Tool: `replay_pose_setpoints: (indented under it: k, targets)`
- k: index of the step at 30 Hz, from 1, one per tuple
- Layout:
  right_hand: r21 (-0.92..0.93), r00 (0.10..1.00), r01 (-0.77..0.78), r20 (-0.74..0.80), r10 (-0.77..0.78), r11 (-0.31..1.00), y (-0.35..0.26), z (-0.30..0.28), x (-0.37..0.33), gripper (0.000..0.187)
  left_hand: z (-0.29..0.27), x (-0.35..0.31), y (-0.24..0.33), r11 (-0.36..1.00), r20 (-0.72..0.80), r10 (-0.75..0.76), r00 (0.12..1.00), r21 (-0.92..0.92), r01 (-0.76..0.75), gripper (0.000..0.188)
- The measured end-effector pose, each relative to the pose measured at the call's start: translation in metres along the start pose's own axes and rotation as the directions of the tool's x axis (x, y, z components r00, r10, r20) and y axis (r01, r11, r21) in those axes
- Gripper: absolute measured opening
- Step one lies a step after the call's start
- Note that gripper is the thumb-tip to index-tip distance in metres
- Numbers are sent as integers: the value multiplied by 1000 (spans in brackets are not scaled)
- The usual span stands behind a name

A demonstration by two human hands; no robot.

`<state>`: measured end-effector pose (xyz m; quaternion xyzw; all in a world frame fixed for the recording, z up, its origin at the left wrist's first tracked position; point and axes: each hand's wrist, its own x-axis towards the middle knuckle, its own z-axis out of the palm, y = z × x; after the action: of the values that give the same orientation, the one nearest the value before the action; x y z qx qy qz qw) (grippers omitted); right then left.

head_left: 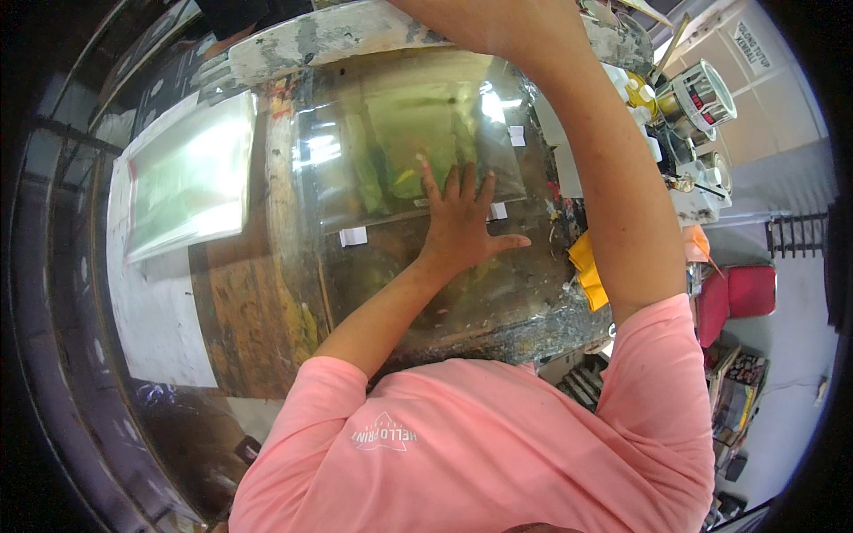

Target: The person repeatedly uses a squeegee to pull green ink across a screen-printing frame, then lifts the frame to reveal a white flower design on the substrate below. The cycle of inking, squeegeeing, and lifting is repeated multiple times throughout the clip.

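A clear plastic sheet (382,133) lies on the dark, stained work surface (400,293). White tabs stand at its edges, such as the tab (353,236) by its near left corner. My left hand (458,209) rests flat on the near edge of this sheet, fingers spread and thumb pointing right. Reaching far across the table, my right hand (475,19) is over the paint-smeared frame bar (342,37) at the back. Its fingers run out of the picture, so what they touch is hidden.
To the left, a stack of shiny clear sheets (191,178) lies on white paper (160,329). A yellow cloth (586,271) hangs at the table's right edge. Tubs and a white pail (702,93) crowd the far right, with a red chair (749,291) beyond.
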<state>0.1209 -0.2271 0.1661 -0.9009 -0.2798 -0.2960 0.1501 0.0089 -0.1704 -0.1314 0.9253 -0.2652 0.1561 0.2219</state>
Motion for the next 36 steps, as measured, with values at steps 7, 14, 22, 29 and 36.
replay_pose_setpoints:
  k: [7,14,22,29,36]
  targets:
    - [-32,996,22,-82,-24,999,2,11,-2,53,-22,-3,-1,995,-110,38,993,-87,-48,108]
    - [-64,994,-4,-107,-3,998,-8,31,-54,51,-185,-22,-84,367,-74,-712,698,-887,280,89]
    - [155,830,-52,555,-43,987,-3,71,-161,45,-148,-94,-91,517,123,-668,734,-632,577,94]
    - [112,865,-79,501,12,990,-26,115,-231,42,-108,-126,-107,836,-127,-538,833,48,547,104]
    - [46,931,29,362,-44,999,30,187,-180,42,-110,-123,-109,838,-102,-544,833,-7,546,105]
